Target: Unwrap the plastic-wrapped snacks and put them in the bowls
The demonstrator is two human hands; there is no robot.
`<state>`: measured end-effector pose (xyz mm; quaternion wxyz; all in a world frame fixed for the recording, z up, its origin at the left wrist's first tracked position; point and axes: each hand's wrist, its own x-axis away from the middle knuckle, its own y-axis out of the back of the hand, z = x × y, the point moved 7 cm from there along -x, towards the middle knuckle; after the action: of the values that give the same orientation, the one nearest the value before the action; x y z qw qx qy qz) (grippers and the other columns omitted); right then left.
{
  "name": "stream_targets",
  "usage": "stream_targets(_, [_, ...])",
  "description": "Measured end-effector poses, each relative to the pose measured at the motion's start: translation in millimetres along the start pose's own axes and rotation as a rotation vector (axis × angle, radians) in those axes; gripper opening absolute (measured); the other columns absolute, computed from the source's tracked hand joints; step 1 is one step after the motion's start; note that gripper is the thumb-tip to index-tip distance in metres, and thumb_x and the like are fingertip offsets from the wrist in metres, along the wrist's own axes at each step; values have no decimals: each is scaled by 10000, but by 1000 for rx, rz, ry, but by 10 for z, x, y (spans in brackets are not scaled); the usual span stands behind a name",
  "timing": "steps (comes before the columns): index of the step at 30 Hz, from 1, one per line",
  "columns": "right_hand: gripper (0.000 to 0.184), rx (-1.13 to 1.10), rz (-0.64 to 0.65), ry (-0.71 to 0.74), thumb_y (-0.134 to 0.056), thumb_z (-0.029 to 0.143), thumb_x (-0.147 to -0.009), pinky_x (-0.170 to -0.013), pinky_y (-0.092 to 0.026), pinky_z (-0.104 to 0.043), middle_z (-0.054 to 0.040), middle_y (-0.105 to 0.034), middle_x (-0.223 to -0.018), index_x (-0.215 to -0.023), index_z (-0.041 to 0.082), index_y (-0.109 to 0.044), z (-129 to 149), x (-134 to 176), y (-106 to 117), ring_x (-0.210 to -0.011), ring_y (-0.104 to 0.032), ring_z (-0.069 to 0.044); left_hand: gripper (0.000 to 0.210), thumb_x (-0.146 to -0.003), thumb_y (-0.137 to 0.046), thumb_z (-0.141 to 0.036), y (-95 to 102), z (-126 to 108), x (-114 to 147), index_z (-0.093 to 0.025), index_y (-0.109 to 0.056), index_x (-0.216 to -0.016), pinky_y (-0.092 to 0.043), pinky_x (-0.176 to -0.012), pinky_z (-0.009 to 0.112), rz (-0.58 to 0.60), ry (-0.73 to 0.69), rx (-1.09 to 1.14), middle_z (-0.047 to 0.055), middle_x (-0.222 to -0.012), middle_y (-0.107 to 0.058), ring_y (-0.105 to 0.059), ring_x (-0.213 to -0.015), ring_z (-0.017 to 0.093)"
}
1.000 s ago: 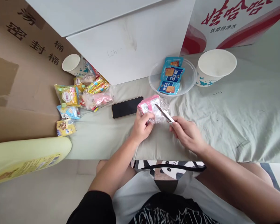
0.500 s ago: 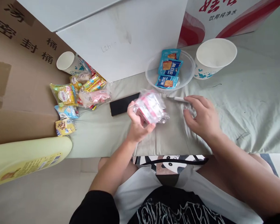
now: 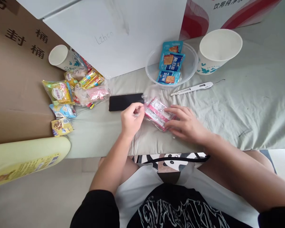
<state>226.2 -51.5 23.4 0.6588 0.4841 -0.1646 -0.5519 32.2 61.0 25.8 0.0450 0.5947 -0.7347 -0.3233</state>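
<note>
A pink-and-white packet (image 3: 156, 111) in a clear plastic bag (image 3: 154, 91) is low over the cloth in front of me. My left hand (image 3: 132, 118) is closed in a pinch on the left edge of the bag. From the other side, the fingers of my right hand (image 3: 187, 124) grip the packet's right end and cover part of it. A white utility knife (image 3: 192, 89) lies beyond my right hand, out of my grasp. Behind my left hand is a black phone (image 3: 125, 102), lying flat.
At the back, a clear plastic bowl (image 3: 147, 71) holds blue snack pouches (image 3: 172, 61) beside a paper cup (image 3: 207, 65). Several wrapped snacks (image 3: 59, 92) and a tipped paper cup (image 3: 59, 57) are at left. White boxes (image 3: 133, 34) and a cardboard box (image 3: 19, 82) stand around.
My right hand has let go of the utility knife, now on the cloth, and moved left onto the packet. The packet came down; my left hand shifted to the bag's edge.
</note>
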Motion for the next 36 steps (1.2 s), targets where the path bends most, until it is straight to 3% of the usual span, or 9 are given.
stream_targets(4, [246,125,-315,-196,-578,67,-876,-1008,-490,-564,-110,-718,-1256,-929,244,-740,-365,74,422,-1232,-636,-354,64,-823,-633,-268,217,228,12,-213,-654,-848,-436,-469,236,-62,296,201,-33,-617,-621,-573,-491,116])
stream_targets(8, [383,145,-620,-258,-525,10,-858,-917,-552,-492,-114,-732,-1118,-1064,255,-736,-348,147,712,-1041,-701,-294,308,-721,-644,-174,498,118,36,-229,-640,-1024,-507,-593,277,-277,106,111,19,-887,-697,-647,-678,144])
stream_targets(10, [385,38,-527,-82,-549,44,-876,-844,-576,-418,-73,-744,-1042,-1132,280,-713,-124,53,602,-966,-717,-251,357,-705,-663,-180,510,-82,59,-237,-637,-1057,-554,-738,341,-279,-120,-36,63,-1063,-691,-682,-914,207])
stream_targets(13, [357,9,-228,51,-584,169,-934,-874,-566,-425,-93,-754,-1184,-1270,267,-657,147,-80,270,-1062,-711,-265,435,-718,-688,-222,287,-265,84,-256,-627,-1148,-521,-1029,474,-11,-303,-164,95,-1294,-656,-623,-1224,303])
stream_targets(18, [232,109,-70,-48,-543,210,-995,-810,-489,-408,-82,-746,-926,-1133,243,-726,119,-89,95,-894,-667,-248,553,-788,-702,-296,130,-149,45,-233,-600,-1328,-520,-985,435,215,-107,-164,48,-1030,-731,-678,-1012,258])
stream_targets(23, [217,-221,120,156,-512,150,-944,-806,-493,-357,-58,-710,-928,-872,219,-705,296,-50,184,-824,-632,-187,124,-857,-616,-250,117,-26,-18,-229,-737,-868,-492,-698,340,302,25,-167,2,-713,-608,-601,-713,184])
stream_targets(26, [261,-394,338,101,-450,178,-983,-712,-484,-300,-45,-734,-915,-916,205,-701,335,-12,121,-763,-648,-153,167,-877,-591,-229,148,-8,-54,-219,-688,-741,-491,-670,330,255,21,-149,35,-813,-626,-613,-756,184])
stream_targets(31, [333,-261,351,-68,-406,270,-1057,-538,-312,-280,27,-622,-610,-1167,200,-713,213,17,21,-501,-482,-122,151,-896,-654,-359,135,-99,-69,-213,-692,-893,-549,-958,400,238,-79,-75,83,-1093,-695,-672,-1049,239])
stream_targets(36, [243,-97,477,10,-517,233,-981,-542,-220,-300,21,-662,-650,-839,235,-715,280,79,-123,-532,-491,-115,269,-778,-803,-352,-19,-201,30,-235,-736,-1010,-517,-1069,479,428,-132,-162,89,-1267,-705,-645,-1203,299])
